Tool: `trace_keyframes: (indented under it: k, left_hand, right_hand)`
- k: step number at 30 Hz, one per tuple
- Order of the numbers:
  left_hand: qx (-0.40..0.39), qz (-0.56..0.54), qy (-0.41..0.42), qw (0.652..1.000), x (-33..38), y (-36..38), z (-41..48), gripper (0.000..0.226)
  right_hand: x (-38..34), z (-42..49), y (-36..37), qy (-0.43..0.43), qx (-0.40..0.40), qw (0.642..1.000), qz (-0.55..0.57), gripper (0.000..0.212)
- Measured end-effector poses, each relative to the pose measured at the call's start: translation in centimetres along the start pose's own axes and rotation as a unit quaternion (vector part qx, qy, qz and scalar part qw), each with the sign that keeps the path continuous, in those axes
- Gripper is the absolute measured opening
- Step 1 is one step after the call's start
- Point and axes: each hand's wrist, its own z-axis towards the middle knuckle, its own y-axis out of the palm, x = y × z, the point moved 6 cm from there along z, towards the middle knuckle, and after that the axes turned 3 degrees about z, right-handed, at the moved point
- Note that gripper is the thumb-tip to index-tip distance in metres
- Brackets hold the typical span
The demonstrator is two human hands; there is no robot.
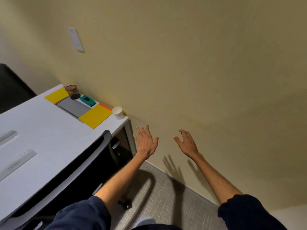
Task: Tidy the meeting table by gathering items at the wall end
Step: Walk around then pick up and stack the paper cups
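Along the wall end of the white table (41, 130) lie a yellow folder (56, 95), a grey folder (73, 107) and a second yellow folder (95, 116) with an orange edge behind it. A mesh pen cup (73, 92), a teal tape dispenser (87, 100) and a white paper cup (118, 112) stand beside them against the wall. My left hand (146, 143) and my right hand (187, 143) are held out to the right of the table, past its corner, in front of the wall. Both have spread fingers and hold nothing.
A black office chair (86, 163) with a grey rim is tucked under the table's near side. Two grey strips (18, 161) are set into the tabletop at left. A beige wall with a white switch plate (76, 39) is ahead. Grey carpet (166, 196) lies below.
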Motion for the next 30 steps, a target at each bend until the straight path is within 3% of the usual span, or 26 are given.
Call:
trace_keyframes:
  k: [3,9,16,22,30]
  left_hand:
    - [0.006,-0.001,-0.036,0.999,-1.3,-1.2,1.6,0.078]
    - [0.048,-0.107,-0.130,0.984,-4.7,-3.7,5.1,0.077]
    - [0.092,-0.187,-0.166,0.964,-10.6,-8.4,13.2,0.076]
    - [0.061,-0.174,-0.169,0.968,-16.4,-11.0,20.3,0.068]
    - [-0.008,-0.158,-0.214,0.964,-22.7,-9.3,25.4,0.077]
  right_hand:
    - [-1.5,2.6,1.1,-0.022,-0.032,0.999,-0.007,0.052]
    - [-5.7,7.8,4.5,-0.056,-0.125,0.991,0.004,0.056]
    - [-11.8,15.1,9.2,-0.103,-0.196,0.975,-0.022,0.062]
    - [-17.7,22.1,14.8,-0.098,-0.265,0.957,-0.060,0.075]
    - [-22.6,28.2,21.6,-0.107,-0.290,0.946,-0.098,0.077]
